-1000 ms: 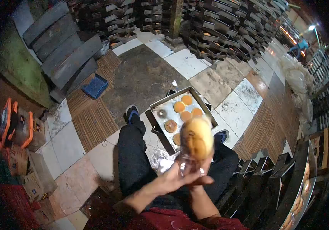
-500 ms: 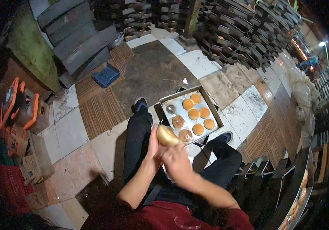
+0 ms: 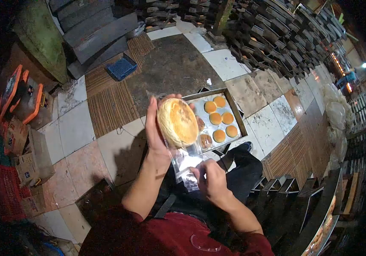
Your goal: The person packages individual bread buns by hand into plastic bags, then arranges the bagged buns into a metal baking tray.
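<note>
A round golden bun (image 3: 178,123) with a browned top rests in my left hand (image 3: 154,138), whose fingers curl round its far and left sides. Below the bun hangs a clear plastic bag (image 3: 185,164), shiny and creased. Whether the bun lies fully inside the bag I cannot make out. My right hand (image 3: 213,181) pinches the bag near its lower right edge. Just beyond both hands, a metal tray (image 3: 236,112) carries several small golden buns (image 3: 215,118) and darker, plastic-wrapped ones (image 3: 206,141), partly hidden by the held bun.
A blue plastic basket (image 3: 121,68) lies on the tiled floor. Stacks of dark trays (image 3: 272,38) line the back and right. At left are orange-trimmed bins (image 3: 33,113), cardboard boxes (image 3: 27,168) and a red crate (image 3: 4,194). Trays (image 3: 330,213) with baked goods stand close at lower right.
My left hand has lifted and turned the bun so its browned top faces me. My right hand has moved right and down, drawing the bag's lower part out into view.
</note>
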`<state>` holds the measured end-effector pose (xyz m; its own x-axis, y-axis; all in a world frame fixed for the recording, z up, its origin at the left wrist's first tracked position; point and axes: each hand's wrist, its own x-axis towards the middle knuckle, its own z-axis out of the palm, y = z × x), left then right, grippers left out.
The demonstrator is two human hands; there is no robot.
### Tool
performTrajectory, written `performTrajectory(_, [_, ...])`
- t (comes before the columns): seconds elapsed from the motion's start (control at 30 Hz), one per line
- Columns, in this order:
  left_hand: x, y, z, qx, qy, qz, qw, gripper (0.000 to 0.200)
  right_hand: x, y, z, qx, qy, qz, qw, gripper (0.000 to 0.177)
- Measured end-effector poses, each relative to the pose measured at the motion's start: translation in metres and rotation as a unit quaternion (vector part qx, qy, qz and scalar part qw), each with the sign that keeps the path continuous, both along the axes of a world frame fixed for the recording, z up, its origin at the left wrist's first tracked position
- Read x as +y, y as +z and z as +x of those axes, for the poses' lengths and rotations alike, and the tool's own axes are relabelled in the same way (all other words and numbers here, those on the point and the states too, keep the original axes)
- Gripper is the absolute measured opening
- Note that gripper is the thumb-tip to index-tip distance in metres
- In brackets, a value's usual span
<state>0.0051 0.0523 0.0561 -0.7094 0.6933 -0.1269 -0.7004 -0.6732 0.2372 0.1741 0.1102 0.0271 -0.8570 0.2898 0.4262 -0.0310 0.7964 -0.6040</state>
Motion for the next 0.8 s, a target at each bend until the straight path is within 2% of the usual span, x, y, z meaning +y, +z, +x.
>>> performTrajectory(0.03, [0.003,-0.006,-0.002,0.001,-0.001,0.002,1.000,0.047,0.001,-0.011,0.005,0.001,-0.001,0.002,1.000,0.017])
performTrajectory(0.07, [0.008,-0.015,-0.006,-0.012,0.041,-0.033,0.999,0.047,0.002,-0.022,0.012,-0.141,0.179,-0.023,0.974,0.016])
performTrajectory(0.13, [0.007,-0.016,-0.017,-0.054,0.089,-0.129,0.986,0.044,-0.004,-0.008,0.018,-0.276,0.352,-0.049,0.893,0.018])
performTrajectory(0.17, [0.003,-0.019,-0.022,-0.051,0.091,-0.128,0.986,0.044,-0.013,0.027,0.019,-0.363,0.457,-0.074,0.809,0.015])
performTrajectory(0.2, [0.002,-0.024,-0.029,-0.006,0.098,-0.083,0.992,0.044,-0.015,0.050,0.017,-0.442,0.549,-0.092,0.703,0.013])
performTrajectory(0.23, [0.000,-0.023,-0.030,0.034,0.103,-0.041,0.993,0.045,-0.004,0.057,0.018,-0.360,0.387,-0.160,0.834,0.014])
performTrajectory(0.27, [-0.002,-0.019,-0.025,0.024,0.072,-0.002,0.997,0.047,0.008,0.062,0.019,-0.258,0.200,-0.225,0.918,0.015])
performTrajectory(0.3, [-0.002,-0.015,-0.017,0.020,0.067,-0.004,0.998,0.047,0.019,0.046,0.012,-0.090,0.058,-0.198,0.974,0.017])
performTrajectory(0.33, [0.001,-0.010,-0.010,0.064,0.054,0.007,0.996,0.048,0.029,0.026,0.005,-0.054,0.008,-0.378,0.924,0.018])
performTrajectory(0.37, [0.004,-0.009,-0.006,0.110,0.042,0.020,0.993,0.048,0.038,0.028,-0.001,-0.112,-0.002,-0.445,0.889,0.018])
performTrajectory(0.43, [0.004,-0.009,-0.004,0.133,0.038,0.022,0.990,0.049,0.039,0.017,-0.003,-0.096,0.020,-0.550,0.830,0.017])
performTrajectory(0.5, [-0.001,-0.002,-0.003,0.153,0.010,0.011,0.988,0.050,0.028,0.023,-0.002,-0.092,0.037,-0.508,0.856,0.016])
performTrajectory(0.53, [-0.003,0.000,-0.003,0.138,0.026,-0.036,0.989,0.048,0.025,0.021,-0.003,-0.081,0.036,-0.359,0.929,0.016])
performTrajectory(0.57, [-0.004,-0.002,-0.004,0.136,0.028,-0.037,0.990,0.048,0.024,0.029,-0.006,-0.027,0.066,-0.124,0.990,0.017])
performTrajectory(0.67, [-0.004,-0.006,-0.005,0.061,0.007,-0.048,0.997,0.045,0.025,0.015,-0.008,-0.068,0.072,0.091,0.991,0.014])
performTrajectory(0.7, [-0.002,-0.012,-0.007,0.063,0.005,-0.047,0.997,0.045,0.022,0.019,-0.007,-0.066,0.070,0.092,0.991,0.014])
performTrajectory(0.73, [0.001,-0.023,-0.011,0.063,0.022,-0.078,0.995,0.045,0.016,0.028,-0.004,-0.190,0.123,0.024,0.974,0.015])
performTrajectory(0.77, [0.005,-0.030,-0.014,0.062,0.040,-0.109,0.991,0.044,0.010,0.037,0.001,-0.309,0.173,-0.045,0.934,0.018])
performTrajectory(0.8, [0.007,-0.014,-0.014,-0.007,0.059,-0.188,0.980,0.044,-0.001,0.043,0.015,-0.334,0.375,-0.082,0.861,0.020])
